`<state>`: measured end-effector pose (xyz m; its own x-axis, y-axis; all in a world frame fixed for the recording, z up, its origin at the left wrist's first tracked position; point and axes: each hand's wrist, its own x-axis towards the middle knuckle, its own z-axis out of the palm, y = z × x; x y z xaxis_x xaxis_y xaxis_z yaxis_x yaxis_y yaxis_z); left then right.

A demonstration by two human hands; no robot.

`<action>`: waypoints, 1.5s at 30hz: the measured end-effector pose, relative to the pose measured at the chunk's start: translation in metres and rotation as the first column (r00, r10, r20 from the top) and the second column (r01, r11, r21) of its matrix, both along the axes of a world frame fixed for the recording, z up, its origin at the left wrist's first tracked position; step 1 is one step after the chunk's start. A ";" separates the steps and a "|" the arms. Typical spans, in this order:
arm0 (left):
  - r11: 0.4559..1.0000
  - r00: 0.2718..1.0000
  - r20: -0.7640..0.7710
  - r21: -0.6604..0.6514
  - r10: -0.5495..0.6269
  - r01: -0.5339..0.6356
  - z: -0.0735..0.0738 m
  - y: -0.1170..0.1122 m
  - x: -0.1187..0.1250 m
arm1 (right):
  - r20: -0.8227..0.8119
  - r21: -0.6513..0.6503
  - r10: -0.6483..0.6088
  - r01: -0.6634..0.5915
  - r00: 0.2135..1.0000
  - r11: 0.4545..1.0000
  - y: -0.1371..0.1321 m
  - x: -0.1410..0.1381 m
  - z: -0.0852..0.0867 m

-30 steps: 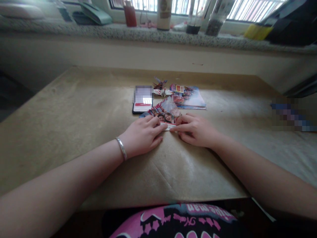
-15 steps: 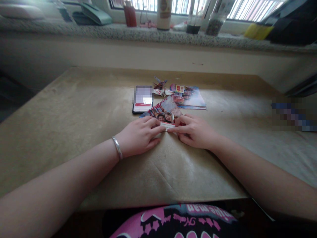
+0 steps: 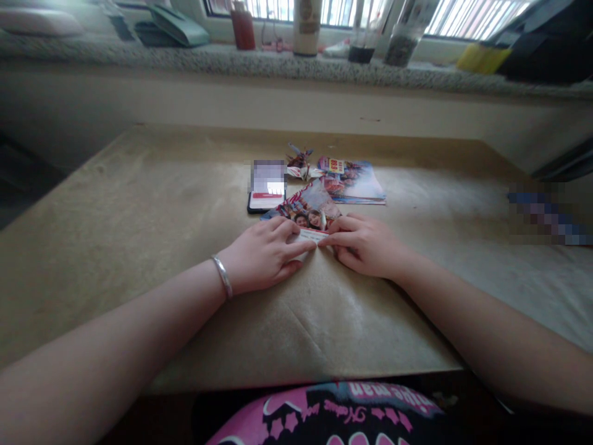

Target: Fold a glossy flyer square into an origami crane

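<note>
A colourful printed paper sheet point(image 3: 309, 210) lies folded on the brown table point(image 3: 139, 204), its near edge turned up in a white strip. My left hand point(image 3: 264, 254), with a silver bracelet at the wrist, presses that strip with thumb and forefinger pinched on it. My right hand point(image 3: 365, 244) pinches the same strip from the right, fingertips almost meeting those of the left. Both hands rest on the tabletop.
A phone point(image 3: 267, 191) lies just beyond the paper, a stack of printed leaflets point(image 3: 354, 182) to its right, and a small folded paper figure point(image 3: 299, 161) behind. A stone sill point(image 3: 278, 65) at the back carries bottles and jars. A blurred object point(image 3: 549, 213) sits at the right.
Both hands have shifted only slightly along the folded edge; the fingertips now meet a little further right than half a second ago. The paper stays in place.
</note>
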<state>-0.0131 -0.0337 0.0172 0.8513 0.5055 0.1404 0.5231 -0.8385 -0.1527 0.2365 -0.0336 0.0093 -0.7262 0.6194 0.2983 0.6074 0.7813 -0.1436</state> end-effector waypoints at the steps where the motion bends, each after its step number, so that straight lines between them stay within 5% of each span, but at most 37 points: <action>1: 1.000 1.000 0.005 0.000 0.003 -0.003 0.000 0.000 0.000 | -0.003 0.001 -0.001 0.001 1.000 1.000 0.000 0.000 0.000; 45: 0.967 1.000 0.022 -0.253 -0.001 0.007 0.021 0.012 -0.021 | -0.032 -0.021 0.019 -0.020 0.999 1.000 0.001 0.008 -0.002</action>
